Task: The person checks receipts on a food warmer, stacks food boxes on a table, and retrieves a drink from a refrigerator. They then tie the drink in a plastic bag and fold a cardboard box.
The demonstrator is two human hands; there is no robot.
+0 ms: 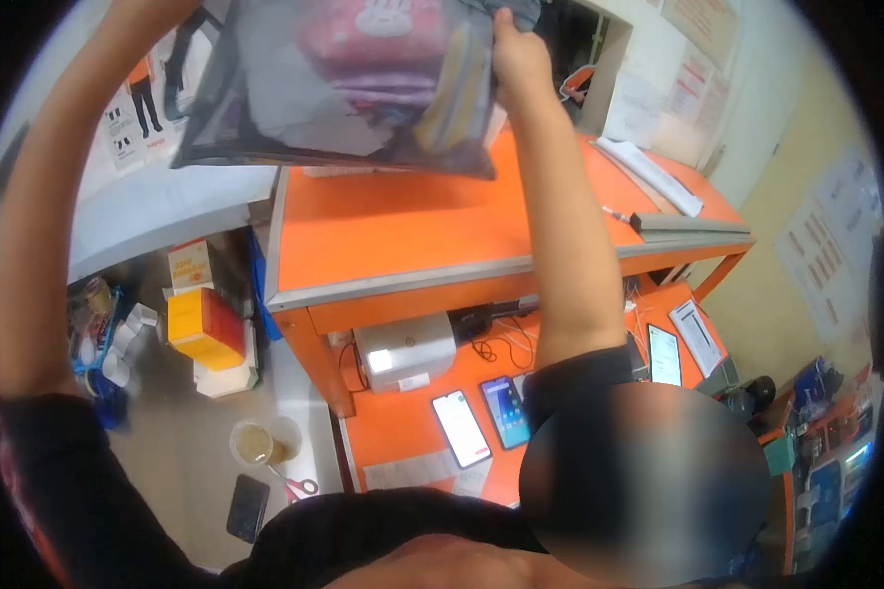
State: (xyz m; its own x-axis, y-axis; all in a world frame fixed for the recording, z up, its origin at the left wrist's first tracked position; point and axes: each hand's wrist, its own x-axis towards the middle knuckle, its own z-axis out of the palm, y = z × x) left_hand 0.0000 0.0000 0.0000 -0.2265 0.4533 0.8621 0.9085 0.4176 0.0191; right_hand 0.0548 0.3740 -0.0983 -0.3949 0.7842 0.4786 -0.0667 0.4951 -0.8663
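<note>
A see-through plastic bag hangs in front of me at the top of the view. Inside it are folded clothes: a pink piece with a white print, a lilac one and a yellow-striped one. My right hand is closed on the bag's right edge, with the arm stretched out over the counter. My left forearm rises along the left side and leaves the frame at the top, so the left hand is hidden. The bag's upper edge is cut off too.
Below the bag stands an orange counter, with rolled papers on its right. Its lower shelf holds a white printer and several phones. On the left are a yellow-red box, a drink cup, scissors and a dark phone.
</note>
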